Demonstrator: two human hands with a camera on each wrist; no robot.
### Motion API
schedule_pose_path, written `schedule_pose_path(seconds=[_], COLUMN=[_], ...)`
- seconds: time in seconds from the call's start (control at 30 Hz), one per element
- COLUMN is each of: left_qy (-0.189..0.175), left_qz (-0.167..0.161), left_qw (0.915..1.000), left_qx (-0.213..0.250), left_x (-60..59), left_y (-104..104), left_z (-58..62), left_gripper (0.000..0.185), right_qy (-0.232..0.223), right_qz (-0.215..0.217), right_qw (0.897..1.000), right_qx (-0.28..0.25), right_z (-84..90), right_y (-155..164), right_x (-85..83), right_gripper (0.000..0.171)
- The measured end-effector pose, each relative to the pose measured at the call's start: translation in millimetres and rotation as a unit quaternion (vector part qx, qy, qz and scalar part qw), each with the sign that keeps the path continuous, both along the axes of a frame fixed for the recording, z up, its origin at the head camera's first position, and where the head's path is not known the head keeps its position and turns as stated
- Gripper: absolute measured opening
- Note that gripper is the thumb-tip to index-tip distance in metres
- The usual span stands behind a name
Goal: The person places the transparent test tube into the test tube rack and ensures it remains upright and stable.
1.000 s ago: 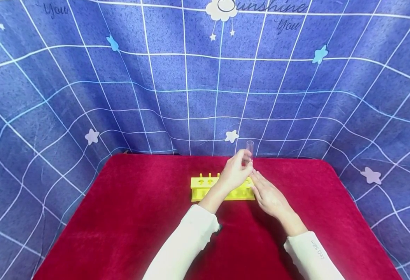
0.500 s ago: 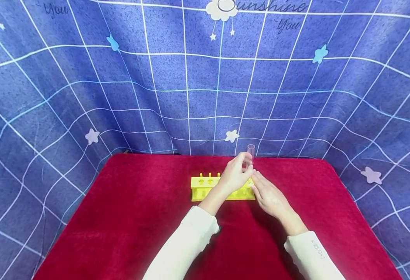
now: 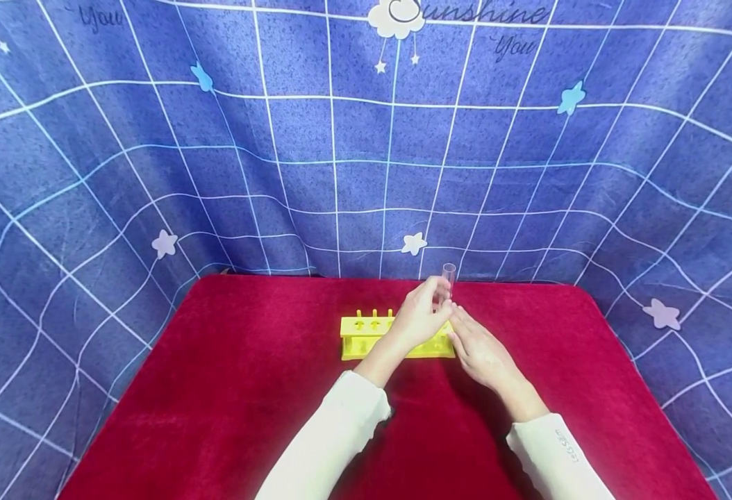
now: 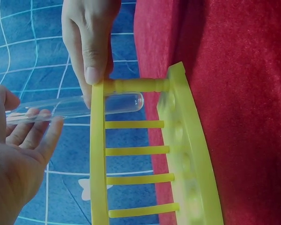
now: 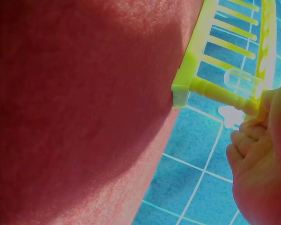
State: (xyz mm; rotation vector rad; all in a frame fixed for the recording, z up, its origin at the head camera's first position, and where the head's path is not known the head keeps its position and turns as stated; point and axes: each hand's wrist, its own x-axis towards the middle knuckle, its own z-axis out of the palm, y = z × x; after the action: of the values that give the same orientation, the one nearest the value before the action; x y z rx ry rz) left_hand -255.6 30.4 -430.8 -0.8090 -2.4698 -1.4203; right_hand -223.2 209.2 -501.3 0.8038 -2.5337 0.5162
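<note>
A clear test tube [image 3: 449,272] stands at the right end of a yellow test tube rack [image 3: 355,328]. My left hand [image 3: 421,310] pinches the tube near its upper part. In the left wrist view the tube's rounded bottom [image 4: 131,101] pokes through the rack's top plate [image 4: 98,159], short of the base [image 4: 196,150]. My right hand [image 3: 482,353] grips the right end of the rack's top plate, thumb on the edge, as the right wrist view of that hand [image 5: 264,159] also shows. My left hand hides part of the rack in the head view.
The rack stands on a red cloth-covered table [image 3: 235,389]. Behind the table hangs a blue curtain [image 3: 291,180] with white grid lines and stars. Several upright pegs [image 3: 375,314] rise along the rack's back.
The test tube has moved down, its rim lower in the head view, and my left hand has dropped slightly with it. My right hand has stayed at the rack's end.
</note>
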Motion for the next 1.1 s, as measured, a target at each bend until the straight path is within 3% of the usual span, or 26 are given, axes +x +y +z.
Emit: schedule_pose_path(seconds=[0.57,1.1], left_qy=[-0.002,0.037], left_qz=[0.005,0.012], left_qw=[0.9999,0.9985], left_qx=[-0.009,-0.039], left_x=[0.1,-0.4], left_y=[1,1], left_z=[-8.6,-14.6], left_gripper=[0.027,0.023], right_qy=[0.003,0.009], right_qz=[-0.008,-0.008], right_qw=[1.000,1.000], right_qx=[0.009,0.005], right_z=[0.0,-1.1], right_y=[1,0], right_x=[1.1,1.0], right_gripper=[0.051,0.048])
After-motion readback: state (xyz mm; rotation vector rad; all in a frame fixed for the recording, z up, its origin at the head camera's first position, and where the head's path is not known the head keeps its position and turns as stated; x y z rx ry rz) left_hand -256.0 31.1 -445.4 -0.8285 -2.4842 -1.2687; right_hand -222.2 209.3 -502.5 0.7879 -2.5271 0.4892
